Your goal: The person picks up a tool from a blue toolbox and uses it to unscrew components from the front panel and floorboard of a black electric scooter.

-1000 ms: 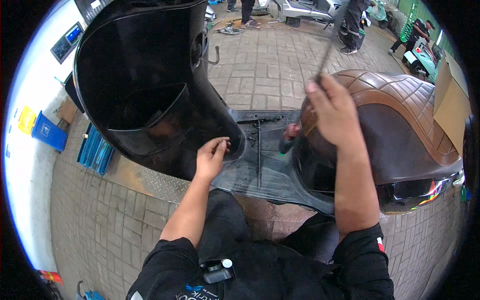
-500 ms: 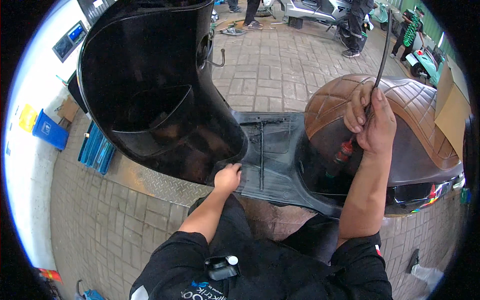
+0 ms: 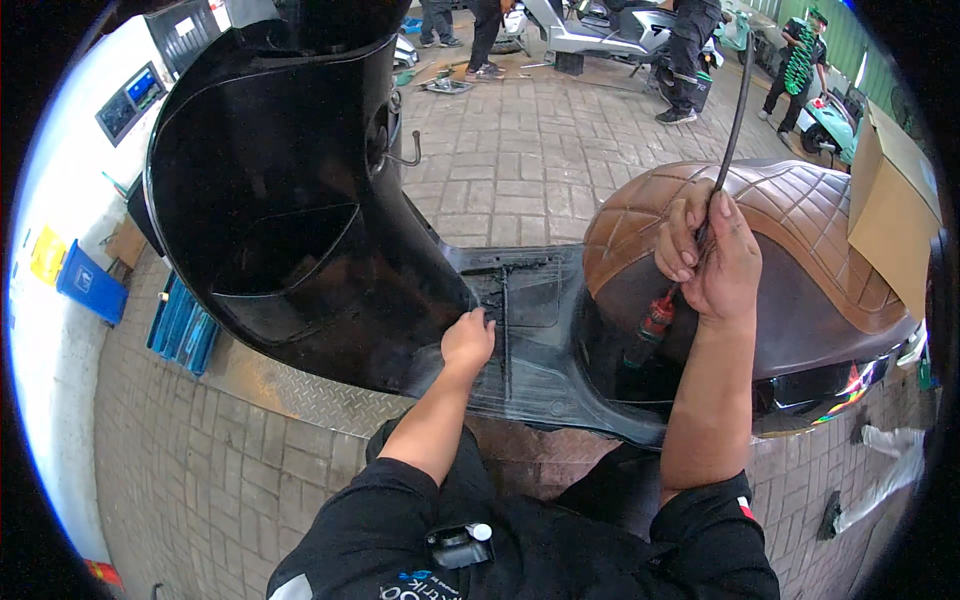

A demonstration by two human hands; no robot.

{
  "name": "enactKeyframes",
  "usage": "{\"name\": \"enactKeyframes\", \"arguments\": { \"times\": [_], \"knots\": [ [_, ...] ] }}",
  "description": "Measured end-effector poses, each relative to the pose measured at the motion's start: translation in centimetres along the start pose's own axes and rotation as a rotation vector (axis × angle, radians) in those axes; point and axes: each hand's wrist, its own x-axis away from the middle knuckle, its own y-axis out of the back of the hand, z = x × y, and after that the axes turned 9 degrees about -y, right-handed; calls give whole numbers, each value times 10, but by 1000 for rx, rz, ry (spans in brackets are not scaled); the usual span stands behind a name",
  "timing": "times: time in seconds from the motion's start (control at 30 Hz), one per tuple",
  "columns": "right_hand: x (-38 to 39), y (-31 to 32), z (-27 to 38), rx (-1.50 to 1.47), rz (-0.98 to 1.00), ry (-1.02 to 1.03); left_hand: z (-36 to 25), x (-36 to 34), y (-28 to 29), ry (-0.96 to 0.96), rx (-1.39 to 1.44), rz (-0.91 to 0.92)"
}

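A scooter's black front shield (image 3: 280, 130) rises at the left, joined to a scuffed dark footboard (image 3: 545, 345). My left hand (image 3: 468, 340) is over the footboard, close to the base of the shield. Its fingers are curled together, and whatever they may hold is hidden. In front of the brown quilted seat (image 3: 630, 205), my right hand (image 3: 712, 250) is raised, fingers closed around the shaft of a long screwdriver (image 3: 655, 318). Its red and dark handle points down toward the seat base, while the thin dark shaft extends upward above my fingers.
A cardboard box (image 3: 890, 200) stands at the seat's right end. Blue crates (image 3: 180, 335) and a blue bin (image 3: 90, 285) are at the left, near a metal tread plate (image 3: 300, 395). Other people and a silver motorcycle (image 3: 600, 40) are beyond; another person's leg (image 3: 880, 485) shows lower right.
My left hand has moved inward from the footboard's near edge, away from the shield. My right hand still grips the screwdriver. The view has shifted slightly, and the person at lower right shows more.
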Motion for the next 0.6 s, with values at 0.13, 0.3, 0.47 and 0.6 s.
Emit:
{"name": "enactKeyframes", "arguments": {
  "times": [0.13,0.3,0.47,0.6],
  "knots": [
    [0,-3,-2,20,-17,7,26,20,-26,-73,84,-101],
    [2,-10,-35,82,-208,-142,25,82,-15,-69,246,68],
    [43,-13,-194,289,-361,-556,-9,66,-16,-30,-46,243],
    [56,47,-284,736,-658,-602,-11,50,-21,63,52,375]
  ]
}}
